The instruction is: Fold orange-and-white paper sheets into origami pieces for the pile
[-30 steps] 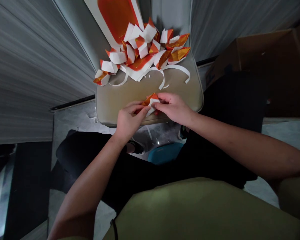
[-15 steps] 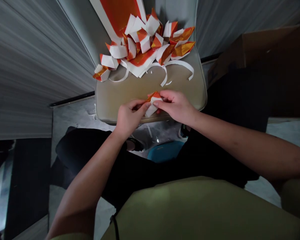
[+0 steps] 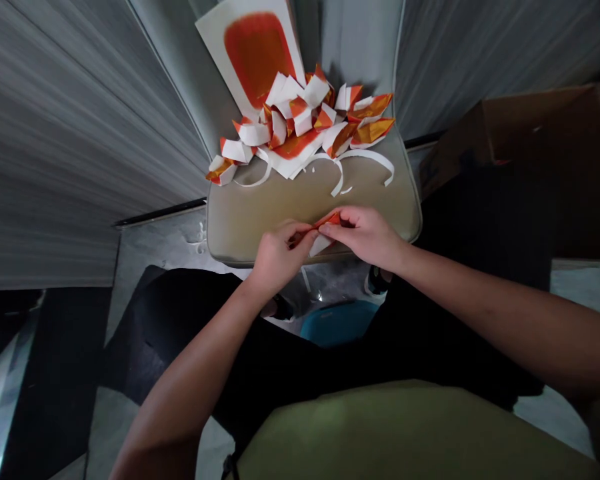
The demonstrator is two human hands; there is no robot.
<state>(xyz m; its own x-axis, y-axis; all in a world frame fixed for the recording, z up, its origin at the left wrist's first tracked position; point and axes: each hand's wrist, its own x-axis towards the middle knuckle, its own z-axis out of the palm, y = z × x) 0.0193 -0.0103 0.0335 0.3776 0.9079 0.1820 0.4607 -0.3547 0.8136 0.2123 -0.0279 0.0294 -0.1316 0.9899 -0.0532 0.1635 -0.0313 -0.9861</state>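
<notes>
Between my two hands is a small folded paper piece, white with an orange-red upper edge. My left hand pinches its left side between thumb and fingers. On the right side, my right hand grips it the same way, thumb in front and fingers curled behind. Both hands hover over the front edge of the padded chair seat. My fingers cover much of the piece, so its exact fold is hidden. Farther back on the seat lies a heap of similar folded paper pieces, white, orange and gold.
Behind the heap, a white sheet stack with an orange-gold centre leans on the chair back. Curled paper strips lie on the seat. A cardboard box stands at right, grey curtains hang at left, and a blue object is below.
My view has shifted, so the chair and heap appear lower and slightly right. My fingers have closed further over the paper piece, and less of its white side shows.
</notes>
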